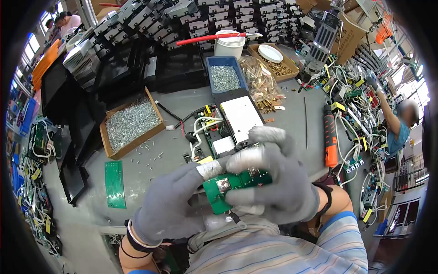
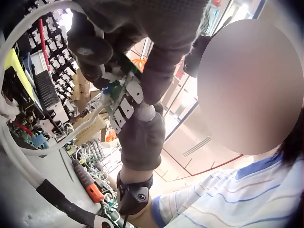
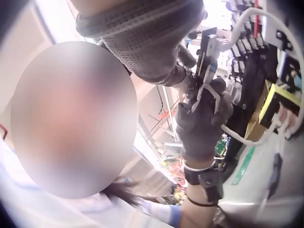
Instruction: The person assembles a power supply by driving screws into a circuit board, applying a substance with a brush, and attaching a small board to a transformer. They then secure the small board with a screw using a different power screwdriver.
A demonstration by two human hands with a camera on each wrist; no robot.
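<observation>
Both hands wear grey gloves with whitish fingertips. Between them, close to the body, they hold a green circuit board (image 1: 214, 196) with silvery metal parts on it. My left hand (image 1: 171, 205) grips its left end; my right hand (image 1: 280, 185), slightly blurred, has its fingers across the right part and hides much of it. Seen in the left wrist view, the circuit board (image 2: 124, 107) is tilted and carries a row of flat metal tabs, with a white cable beside it. Just beyond the hands lies an opened unit with a white metal case (image 1: 239, 116), wires and yellow-labelled parts.
A cardboard box of screws (image 1: 132, 123) and a bare green board (image 1: 115, 184) lie at left. Behind are a blue bin of screws (image 1: 224, 77) and a bag of brass pieces (image 1: 258, 75). An orange-black screwdriver (image 1: 330, 137) lies right, near piled wired boards (image 1: 360, 118).
</observation>
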